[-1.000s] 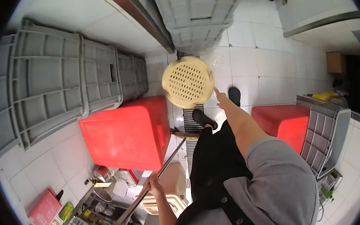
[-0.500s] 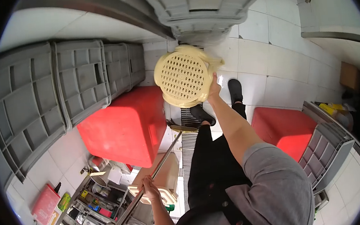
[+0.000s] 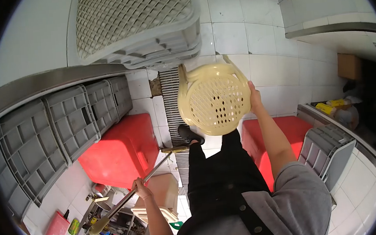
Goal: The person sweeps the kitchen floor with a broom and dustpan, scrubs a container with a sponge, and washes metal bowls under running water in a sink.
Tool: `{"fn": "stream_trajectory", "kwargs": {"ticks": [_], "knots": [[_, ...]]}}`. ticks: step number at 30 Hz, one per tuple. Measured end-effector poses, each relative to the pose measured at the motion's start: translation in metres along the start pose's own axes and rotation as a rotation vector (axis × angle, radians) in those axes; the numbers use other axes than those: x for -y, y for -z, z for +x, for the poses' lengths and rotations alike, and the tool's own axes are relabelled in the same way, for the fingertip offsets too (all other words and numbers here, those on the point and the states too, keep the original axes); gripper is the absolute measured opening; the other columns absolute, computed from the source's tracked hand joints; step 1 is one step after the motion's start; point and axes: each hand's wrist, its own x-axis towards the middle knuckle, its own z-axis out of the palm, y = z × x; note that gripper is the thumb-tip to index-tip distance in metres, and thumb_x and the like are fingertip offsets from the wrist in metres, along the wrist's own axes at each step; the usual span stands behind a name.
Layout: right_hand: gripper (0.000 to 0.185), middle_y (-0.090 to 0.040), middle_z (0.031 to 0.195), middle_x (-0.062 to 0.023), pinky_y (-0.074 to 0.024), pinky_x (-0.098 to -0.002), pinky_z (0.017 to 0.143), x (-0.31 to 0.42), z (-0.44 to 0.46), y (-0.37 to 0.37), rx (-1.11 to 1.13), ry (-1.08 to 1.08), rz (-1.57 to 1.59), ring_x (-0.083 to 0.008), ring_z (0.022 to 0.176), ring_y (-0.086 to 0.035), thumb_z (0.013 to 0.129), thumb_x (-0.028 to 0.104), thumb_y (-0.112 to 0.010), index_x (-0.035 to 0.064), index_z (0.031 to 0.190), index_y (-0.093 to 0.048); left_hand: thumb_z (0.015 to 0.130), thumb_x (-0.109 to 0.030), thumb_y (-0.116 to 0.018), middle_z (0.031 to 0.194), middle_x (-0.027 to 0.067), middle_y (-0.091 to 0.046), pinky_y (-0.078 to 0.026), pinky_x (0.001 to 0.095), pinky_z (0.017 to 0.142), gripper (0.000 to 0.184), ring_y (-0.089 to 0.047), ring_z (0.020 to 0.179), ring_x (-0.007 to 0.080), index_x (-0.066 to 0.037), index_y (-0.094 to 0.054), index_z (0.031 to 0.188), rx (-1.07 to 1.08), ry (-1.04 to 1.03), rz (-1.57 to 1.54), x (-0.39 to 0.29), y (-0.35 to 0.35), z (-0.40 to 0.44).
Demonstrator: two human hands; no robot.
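Note:
My right hand (image 3: 255,98) grips the rim of a cream plastic stool (image 3: 215,100) with a perforated round seat, held above the floor with its seat towards me. Two of its legs point away from me. My left hand (image 3: 142,188) is closed round a long metal pole (image 3: 156,167). At the pole's far end a narrow yellowish head (image 3: 174,150) is by the floor drain, its kind unclear. The near end is a tan, rounded grip.
A slatted drain (image 3: 171,101) runs along the tiled floor. Red bins (image 3: 120,151) stand on both sides. Grey crates (image 3: 71,115) line the left, and a stack of crates (image 3: 160,44) stands ahead. A beige bin (image 3: 163,190) is beside my left forearm.
The stool has swung to the right and turned, its legs now pointing away from me. My left hand and the pole have shifted slightly left in view. The crates ahead show more fully.

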Motion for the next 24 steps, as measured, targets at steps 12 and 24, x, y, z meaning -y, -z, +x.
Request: {"fn": "stream_trajectory", "kwargs": {"ticks": [12,24], "knots": [[0.073,-0.061,0.114,-0.0136,-0.0532,-0.0372,0.082,0.084,0.031,0.069,0.112,-0.101,-0.051,-0.0228,0.099,-0.062,0.087,0.061,-0.051,-0.0029,0.122,-0.053,0.084,-0.004,-0.055,0.06,-0.0032,-0.037,-0.044,0.0278,0.071,0.034,-0.036,0.06,0.0088,-0.011,-0.037,0.056,-0.207,0.085,-0.002,0.008,-0.003,-0.045],[0.063,-0.042,0.141,-0.0083,-0.0375,-0.0418,0.104,0.103,0.12,0.044,0.113,0.278,0.456,-0.0273,0.129,-0.041,0.097,0.057,-0.026,0.0118,0.14,-0.037,0.087,-0.011,-0.059,0.067,-0.0008,-0.047,-0.038,0.0224,0.064,0.025,-0.041,0.062,0.0083,-0.011,-0.046,0.066,-0.201,0.083,-0.068,0.03,-0.003,-0.063]]}}
